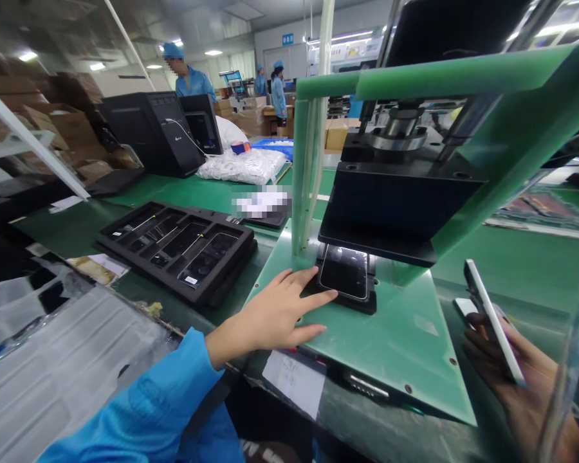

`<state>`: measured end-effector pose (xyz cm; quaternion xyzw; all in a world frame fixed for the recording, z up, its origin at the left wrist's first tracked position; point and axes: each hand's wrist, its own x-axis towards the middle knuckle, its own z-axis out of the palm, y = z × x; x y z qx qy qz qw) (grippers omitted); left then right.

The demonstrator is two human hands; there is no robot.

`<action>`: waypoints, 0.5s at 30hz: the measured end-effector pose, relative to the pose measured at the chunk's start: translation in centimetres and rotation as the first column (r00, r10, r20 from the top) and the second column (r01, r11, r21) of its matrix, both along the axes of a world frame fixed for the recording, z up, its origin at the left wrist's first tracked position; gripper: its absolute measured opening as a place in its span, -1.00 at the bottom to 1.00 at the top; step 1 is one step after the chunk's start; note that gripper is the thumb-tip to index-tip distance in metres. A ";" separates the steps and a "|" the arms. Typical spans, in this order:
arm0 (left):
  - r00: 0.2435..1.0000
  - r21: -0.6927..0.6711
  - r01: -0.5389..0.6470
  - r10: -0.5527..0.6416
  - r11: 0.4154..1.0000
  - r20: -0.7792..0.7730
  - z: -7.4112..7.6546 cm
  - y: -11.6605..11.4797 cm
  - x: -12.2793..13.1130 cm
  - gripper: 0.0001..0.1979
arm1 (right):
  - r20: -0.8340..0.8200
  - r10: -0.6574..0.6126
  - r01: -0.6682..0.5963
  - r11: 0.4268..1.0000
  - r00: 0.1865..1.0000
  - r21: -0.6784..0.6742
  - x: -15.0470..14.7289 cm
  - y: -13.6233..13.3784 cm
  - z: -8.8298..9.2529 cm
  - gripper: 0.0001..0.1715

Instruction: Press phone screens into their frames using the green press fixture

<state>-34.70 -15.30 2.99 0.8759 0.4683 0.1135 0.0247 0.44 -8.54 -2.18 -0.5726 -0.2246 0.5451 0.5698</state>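
Observation:
My left hand [277,315] lies flat on the green base plate [405,347] of a press fixture, fingers stretched out. Its fingertips touch the black holder carrying a dark phone-shaped part [345,271] under the black press head [395,206]. My right hand [516,366], seen through a clear guard panel at the lower right, grips a thin white-edged phone-shaped part [492,321] tilted on edge.
A black tray [178,247] with several dark parts sits to the left. Grey foam sheets [53,360] lie at the near left. Black machines [154,132] and a bag of white items [244,166] stand behind. People in blue coats stand far back.

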 end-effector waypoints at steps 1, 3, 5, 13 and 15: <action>1.000 -0.001 -0.001 0.001 1.000 -0.002 0.0 0.0 0.0 -0.39 | -0.009 -0.002 0.002 1.000 1.000 -0.006 0.0 0.1 0.0 -0.37; 1.000 -0.004 0.001 -0.001 1.000 -0.006 -0.1 0.0 0.0 -0.39 | -0.029 -0.004 0.004 1.000 1.000 -0.012 0.2 0.3 -0.2 -0.36; 1.000 -0.008 0.003 -0.003 1.000 -0.006 -0.1 0.0 0.0 -0.39 | -0.033 -0.019 0.018 1.000 0.999 -0.010 0.3 0.3 -0.4 -0.36; 1.000 -0.036 0.018 -0.018 0.999 -0.021 0.6 0.8 0.4 -0.35 | -0.014 0.040 -0.039 0.997 0.999 0.069 -0.1 -0.1 -0.4 -0.51; 0.999 -0.059 -0.011 0.009 0.998 -0.033 0.7 1.2 1.1 -0.33 | 0.000 0.054 -0.054 0.995 0.999 0.080 -0.4 -0.1 -0.1 -0.52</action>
